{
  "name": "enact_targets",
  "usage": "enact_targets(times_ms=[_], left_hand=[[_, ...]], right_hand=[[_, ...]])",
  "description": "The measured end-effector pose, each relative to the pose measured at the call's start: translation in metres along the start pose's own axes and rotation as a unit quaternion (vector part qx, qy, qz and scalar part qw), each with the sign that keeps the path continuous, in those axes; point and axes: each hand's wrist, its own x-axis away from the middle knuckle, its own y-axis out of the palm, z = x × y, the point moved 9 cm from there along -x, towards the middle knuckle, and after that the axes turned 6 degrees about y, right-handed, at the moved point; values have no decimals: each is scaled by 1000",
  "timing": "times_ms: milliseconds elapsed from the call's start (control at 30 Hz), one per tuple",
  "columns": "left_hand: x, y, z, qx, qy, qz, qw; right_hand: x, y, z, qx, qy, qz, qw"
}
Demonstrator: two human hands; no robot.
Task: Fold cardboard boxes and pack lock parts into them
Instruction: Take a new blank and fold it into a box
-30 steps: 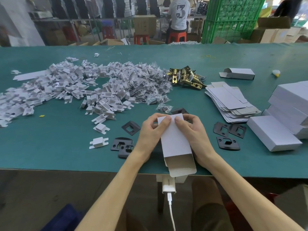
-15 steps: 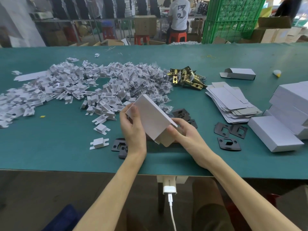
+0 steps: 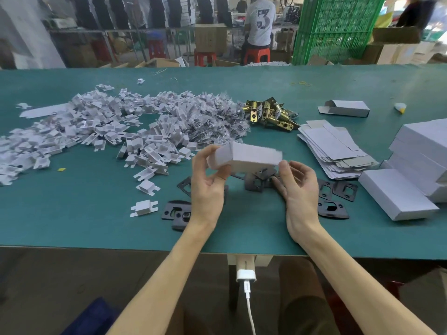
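Observation:
A small white cardboard box (image 3: 251, 155) is held sideways in the air over the green table (image 3: 72, 213). My left hand (image 3: 208, 189) grips its left end, fingers and thumb curled round it. My right hand (image 3: 302, 192) is at the box's right end with relaxed fingers, its thumb tip against the lower right corner. Black lock plates (image 3: 256, 182) lie under the box, with more (image 3: 335, 209) to the right of my right hand and some (image 3: 176, 213) to the left of my left wrist. Brass latches (image 3: 271, 114) lie in a heap farther back.
A big pile of white plastic inserts (image 3: 96, 131) and bagged screws (image 3: 212, 122) covers the left half. Flat box blanks (image 3: 336, 151) are stacked on the right, beside closed white boxes (image 3: 423, 151). An open box (image 3: 346, 108) lies far right. A charger (image 3: 245, 272) hangs below the table's edge.
The box came up off the table's near edge and turned from lengthwise to sideways. My right hand let go of its lower end and now only touches the right corner.

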Motion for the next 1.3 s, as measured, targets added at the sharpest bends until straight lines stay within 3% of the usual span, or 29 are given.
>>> enact_targets(times_ms=[100, 300, 500, 633, 767, 967, 1300], left_hand=[[1, 7, 6, -23, 42, -36, 998], [4, 21, -4, 40, -13, -105, 994], [9, 29, -7, 66, -35, -149, 986], [9, 19, -18, 134, -107, -79, 982], [5, 2, -29, 71, -117, -4, 991], [7, -4, -41, 75, -167, 26, 983], [7, -5, -47, 2, -167, -3, 986]], right_hand=[[-2, 1, 2, -7, 17, -5, 1000], [-2, 7, 3, -18, 31, -40, 999], [-7, 0, 10, -54, 51, -21, 997], [-7, 2, 9, -29, 46, -41, 998], [-5, 8, 11, 19, 36, -74, 996], [1, 15, 7, 23, 43, -96, 994], [10, 18, 3, 19, 66, -90, 994]])
